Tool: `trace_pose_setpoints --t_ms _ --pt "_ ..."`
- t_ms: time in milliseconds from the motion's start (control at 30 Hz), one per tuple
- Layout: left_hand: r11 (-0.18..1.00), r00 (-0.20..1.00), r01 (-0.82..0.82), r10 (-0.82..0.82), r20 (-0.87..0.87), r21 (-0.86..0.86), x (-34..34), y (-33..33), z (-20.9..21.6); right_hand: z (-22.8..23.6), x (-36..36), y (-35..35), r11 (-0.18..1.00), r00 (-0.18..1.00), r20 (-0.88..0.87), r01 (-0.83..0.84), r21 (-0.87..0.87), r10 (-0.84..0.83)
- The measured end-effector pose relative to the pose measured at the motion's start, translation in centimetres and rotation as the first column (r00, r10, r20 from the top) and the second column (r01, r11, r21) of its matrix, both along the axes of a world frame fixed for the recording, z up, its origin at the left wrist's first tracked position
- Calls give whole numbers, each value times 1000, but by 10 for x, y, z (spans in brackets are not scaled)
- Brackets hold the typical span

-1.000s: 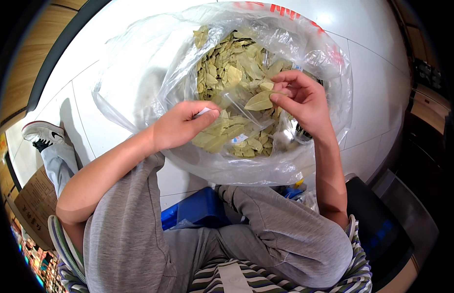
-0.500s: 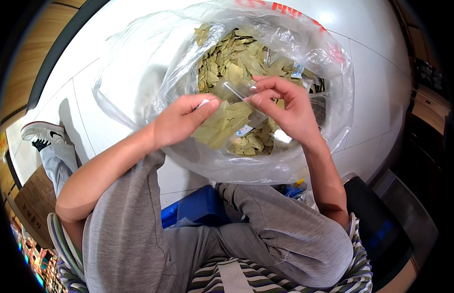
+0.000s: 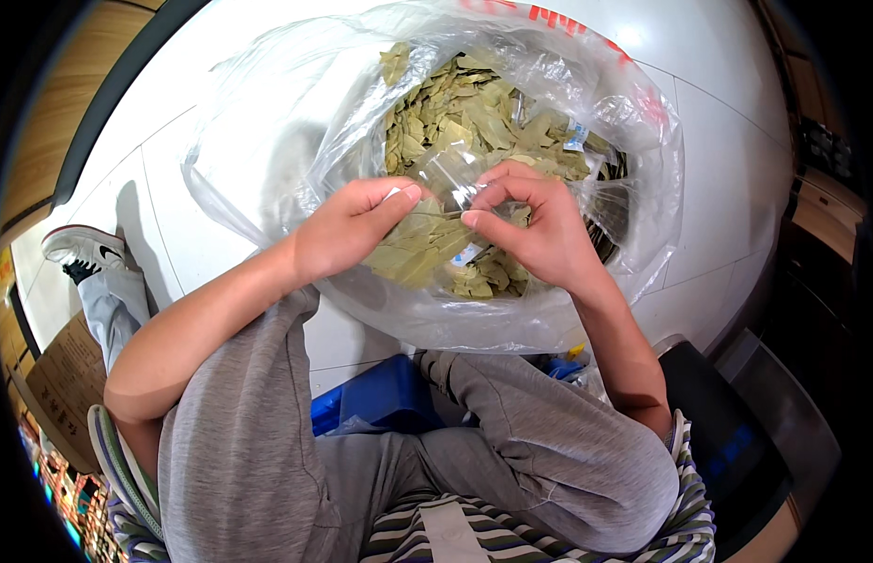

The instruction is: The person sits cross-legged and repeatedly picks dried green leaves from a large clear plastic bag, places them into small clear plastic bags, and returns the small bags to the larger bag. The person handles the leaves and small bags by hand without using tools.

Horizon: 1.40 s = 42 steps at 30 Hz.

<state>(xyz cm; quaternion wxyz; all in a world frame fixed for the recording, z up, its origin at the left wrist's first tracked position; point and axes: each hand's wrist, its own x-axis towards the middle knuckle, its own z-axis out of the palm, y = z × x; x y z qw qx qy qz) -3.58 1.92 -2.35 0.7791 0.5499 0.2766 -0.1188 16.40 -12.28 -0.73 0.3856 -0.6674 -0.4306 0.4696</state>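
A small clear plastic bag of dried bay leaves (image 3: 413, 246) spans the space between my hands. My left hand (image 3: 342, 230) pinches its left edge, thumb on top, with a bit of white showing by the thumb. On the other side my right hand (image 3: 544, 225) has thumb and forefinger closed on the bag's clear upper edge, which stands up creased and shiny. Both hands are over a big transparent plastic sack (image 3: 427, 324), rolled open on the floor. Loose bay leaves (image 3: 455, 108) fill much of it, with small blue-and-white labelled packets (image 3: 575, 136) among them.
White tiles (image 3: 164, 202) make up the floor. Below the sack sits a blue plastic bin (image 3: 389, 399), between my grey-trousered legs (image 3: 558, 450). Another person's white shoe (image 3: 84, 246) is at the left, near a cardboard box (image 3: 66, 394). A black-topped object (image 3: 722, 450) stands at the right.
My right hand has shifted slightly left, its thumb and forefinger now closer to the bag's edge. The bag's clear upper part has bent up between my hands. My left hand stays almost in place.
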Motion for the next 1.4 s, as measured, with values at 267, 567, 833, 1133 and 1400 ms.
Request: trace_pose_setpoints --t_ms 267,567,833,1133,1400 --pt "999 999 -45 46 14 -17 4 -1 0 8 13 0 987 941 325 -133 91 97" --pt "997 999 26 -29 -43 -69 10 9 8 2 29 1 995 988 -149 -42 -86 29" --pt "987 987 27 -51 -150 -161 5 7 9 -1 40 -1 998 984 -173 28 -53 -37" --pt "987 983 86 -106 -152 -133 2 8 -3 6 40 0 990 972 -233 -44 -133 12" --pt "974 966 184 -204 -161 -135 0 11 -4 -5 45 0 959 939 -261 -261 -108 226"
